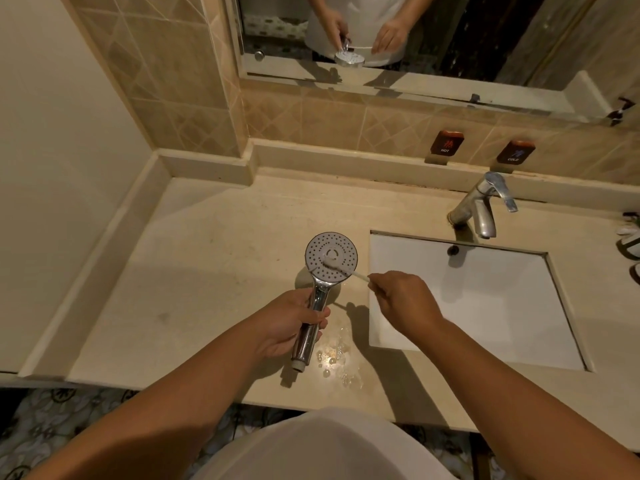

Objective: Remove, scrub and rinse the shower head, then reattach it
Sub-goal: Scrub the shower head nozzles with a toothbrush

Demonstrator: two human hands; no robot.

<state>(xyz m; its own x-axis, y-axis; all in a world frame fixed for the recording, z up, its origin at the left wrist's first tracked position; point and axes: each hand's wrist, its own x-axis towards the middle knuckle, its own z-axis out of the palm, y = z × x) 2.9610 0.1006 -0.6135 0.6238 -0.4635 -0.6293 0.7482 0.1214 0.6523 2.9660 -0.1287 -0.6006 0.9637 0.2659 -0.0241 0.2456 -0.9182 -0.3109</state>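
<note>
Clearly the scrubbing step is in hand: the left hand [291, 323] wraps its fingers closed around the chrome handle of the detached shower head [330, 257], holding it face-up above the vanity worktop [214, 258] just left of the sink basin [485, 306], while the right hand [403, 299] pinches a small white toothbrush [341, 268] whose bristles rest on the spray plate near its centre. By my judgement, the next move calls for short strokes across the remaining nozzle holes, then carrying the head rightwards under the faucet [483, 206] to rinse.
</note>
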